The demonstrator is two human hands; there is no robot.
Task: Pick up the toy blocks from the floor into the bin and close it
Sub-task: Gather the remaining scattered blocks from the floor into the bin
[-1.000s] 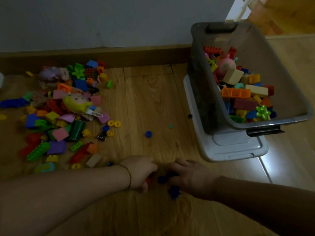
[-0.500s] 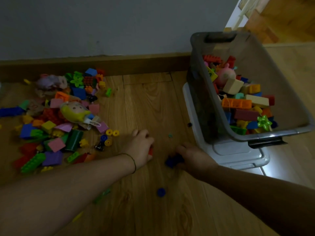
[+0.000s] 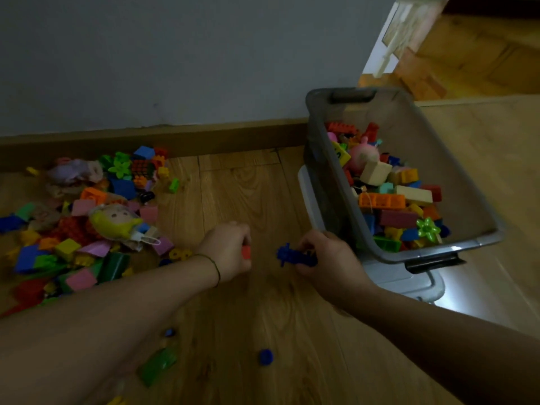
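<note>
My left hand (image 3: 228, 249) is closed around a small red block (image 3: 246, 252) just above the wooden floor. To its right, my right hand (image 3: 327, 258) grips a blue toothed toy piece (image 3: 293, 255), close to the bin's near left corner. The grey see-through bin (image 3: 482, 232) stands at the right, partly filled with coloured blocks and a pink pig toy (image 3: 363, 154). It rests on its pale lid (image 3: 420, 283). A large pile of mixed blocks (image 3: 73, 229) with a yellow plush toy (image 3: 114, 220) lies on the floor at the left.
A blue round piece (image 3: 265, 356), a green block (image 3: 157, 366) and a small blue bit (image 3: 169, 332) lie on the floor near my forearms. A grey wall with a wooden skirting board (image 3: 204, 135) runs behind. A doorway opens at the upper right.
Both hands have lifted from the floor near me and moved away toward the bin, each carrying its piece. The view has tilted, leaving a blue round piece behind on the floor.
</note>
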